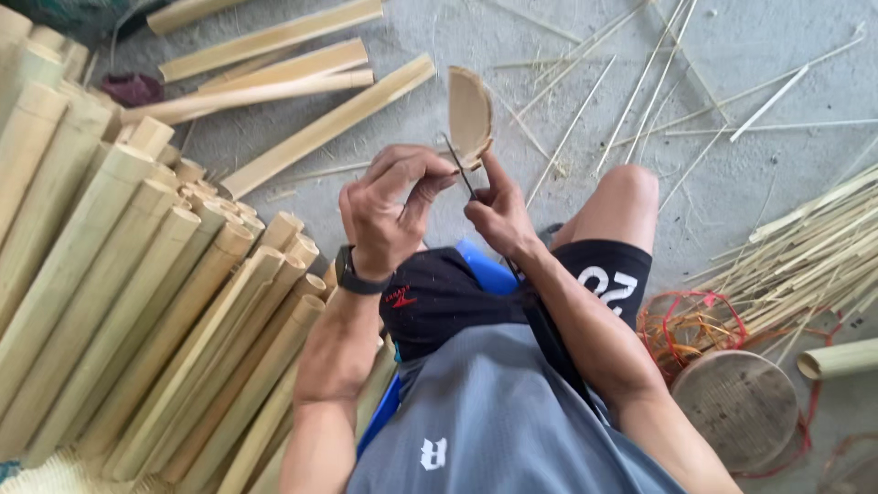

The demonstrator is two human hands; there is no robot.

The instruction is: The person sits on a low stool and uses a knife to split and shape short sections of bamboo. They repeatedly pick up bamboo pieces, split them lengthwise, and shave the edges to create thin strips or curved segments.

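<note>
My left hand (389, 206) is closed around the top of a thin dark blade (460, 169), fingers curled, a black watch on the wrist. My right hand (498, 215) grips the lower part of the same blade, thumb pointing up. A curved, half-round piece of split bamboo (469, 112) rests against the blade's upper end, just above both hands. I sit with my right knee (622, 197) raised, in black shorts and a grey shirt.
A big stack of split bamboo halves (137, 302) fills the left side. Loose bamboo slats (302, 91) lie on the concrete floor ahead. Thin bamboo strips (805, 256) are piled at the right, beside a round woven stool (736, 407) and red cord.
</note>
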